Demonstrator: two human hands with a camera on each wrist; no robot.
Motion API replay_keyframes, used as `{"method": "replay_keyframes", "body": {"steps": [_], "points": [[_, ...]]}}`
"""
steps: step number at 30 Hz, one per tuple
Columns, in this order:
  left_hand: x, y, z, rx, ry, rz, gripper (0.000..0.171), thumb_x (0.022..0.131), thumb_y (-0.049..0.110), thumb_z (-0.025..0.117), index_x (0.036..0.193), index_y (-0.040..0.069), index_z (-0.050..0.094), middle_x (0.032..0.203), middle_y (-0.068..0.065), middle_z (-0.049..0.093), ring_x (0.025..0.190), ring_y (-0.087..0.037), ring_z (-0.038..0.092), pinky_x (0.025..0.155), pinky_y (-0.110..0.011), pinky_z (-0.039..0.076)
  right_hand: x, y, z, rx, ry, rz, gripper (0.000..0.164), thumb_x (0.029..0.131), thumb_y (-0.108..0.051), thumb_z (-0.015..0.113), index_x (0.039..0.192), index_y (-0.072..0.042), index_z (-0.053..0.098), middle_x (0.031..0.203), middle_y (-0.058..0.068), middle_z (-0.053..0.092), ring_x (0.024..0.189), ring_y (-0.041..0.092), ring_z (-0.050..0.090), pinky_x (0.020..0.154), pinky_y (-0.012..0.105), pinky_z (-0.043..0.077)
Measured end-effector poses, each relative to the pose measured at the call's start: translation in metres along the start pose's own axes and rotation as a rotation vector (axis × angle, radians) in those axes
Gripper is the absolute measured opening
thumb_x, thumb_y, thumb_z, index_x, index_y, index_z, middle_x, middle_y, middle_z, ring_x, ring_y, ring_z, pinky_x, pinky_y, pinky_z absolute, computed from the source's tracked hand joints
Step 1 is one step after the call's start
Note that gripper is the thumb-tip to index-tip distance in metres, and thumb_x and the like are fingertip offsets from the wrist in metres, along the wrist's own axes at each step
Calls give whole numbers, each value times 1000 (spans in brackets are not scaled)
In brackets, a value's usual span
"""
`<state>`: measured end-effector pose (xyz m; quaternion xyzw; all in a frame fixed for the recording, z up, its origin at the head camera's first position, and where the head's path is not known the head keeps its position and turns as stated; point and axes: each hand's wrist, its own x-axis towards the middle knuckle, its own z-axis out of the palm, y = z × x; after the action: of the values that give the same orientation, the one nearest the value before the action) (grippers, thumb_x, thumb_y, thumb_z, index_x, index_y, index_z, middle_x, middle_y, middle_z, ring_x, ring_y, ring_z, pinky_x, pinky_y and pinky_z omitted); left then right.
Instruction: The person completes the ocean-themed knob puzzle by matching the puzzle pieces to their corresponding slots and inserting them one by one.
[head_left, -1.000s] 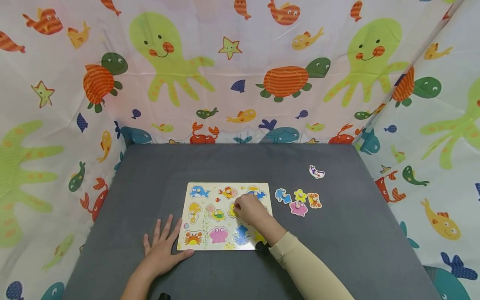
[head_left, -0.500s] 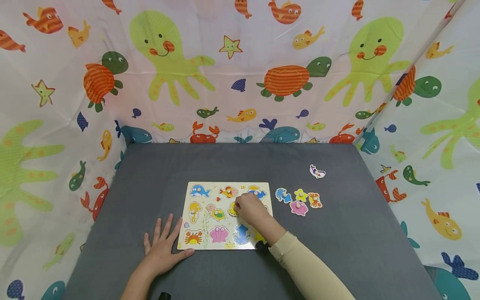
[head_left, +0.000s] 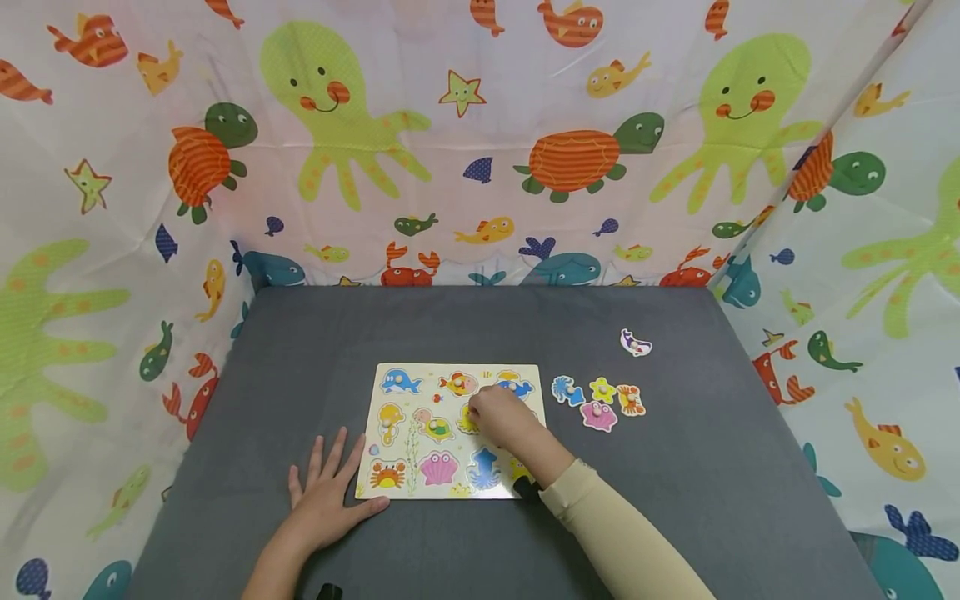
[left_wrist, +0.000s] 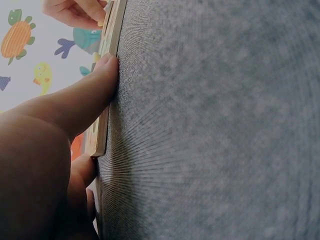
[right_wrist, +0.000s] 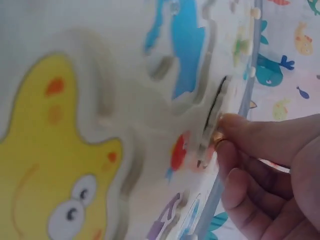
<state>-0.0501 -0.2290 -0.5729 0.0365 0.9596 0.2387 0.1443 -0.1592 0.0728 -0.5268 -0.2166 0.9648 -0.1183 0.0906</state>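
Note:
A wooden peg puzzle board [head_left: 429,373] with sea animal shapes lies on the grey table. My right hand [head_left: 510,423] pinches the small knob of a yellow puzzle piece [head_left: 467,419] at the right of its middle row. In the right wrist view that piece [right_wrist: 214,125] appears nearly edge-on at the board, with a dark gap along one side; my hand hides much of it from above. My left hand [head_left: 322,508] lies with fingers spread at the board's near left corner. Its thumb [left_wrist: 102,75] touches the near edge, the other fingers the left side.
Right of the board lie a blue squid piece [head_left: 567,391], a yellow star piece [head_left: 602,389], an orange crab piece [head_left: 631,400] and a pink shell piece [head_left: 598,416]. A purple-and-white piece [head_left: 635,342] lies farther back. Printed cloth [head_left: 495,83] walls the table's back and sides.

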Motion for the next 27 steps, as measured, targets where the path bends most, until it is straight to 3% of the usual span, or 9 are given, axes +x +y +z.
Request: {"method": "replay_keyframes", "body": {"steps": [5,14,22,27], "points": [[0,0,0,0,-3,-5,113,77,79,65,164,24,19,171,-11,1,154,-45,-13,107,-81,-10,1,-1,-3,23,-15,15,20,98,-19,68,78,-14,67,71,-2,55,64,13,51,56,24,43],[0,3,-3,-6,-9,-10,112,77,79,65,163,24,19,171,-12,2,154,-46,-13,107,-81,-9,3,0,-5,-38,-16,-20,21,98,-15,65,77,-13,69,69,-1,55,61,14,48,58,26,41],[0,2,-1,-1,10,1,112,77,79,66,163,24,21,171,-12,3,154,-46,-11,108,-81,-8,4,0,-5,-101,-44,-52,13,98,-18,65,94,-13,77,82,-1,67,67,14,53,66,28,49],[0,0,-1,1,13,4,112,77,79,65,163,24,20,171,-11,3,154,-46,-12,107,-81,-8,3,1,-5,-80,-40,-54,13,97,-18,66,87,-12,73,79,1,65,67,14,52,65,29,48]]}}
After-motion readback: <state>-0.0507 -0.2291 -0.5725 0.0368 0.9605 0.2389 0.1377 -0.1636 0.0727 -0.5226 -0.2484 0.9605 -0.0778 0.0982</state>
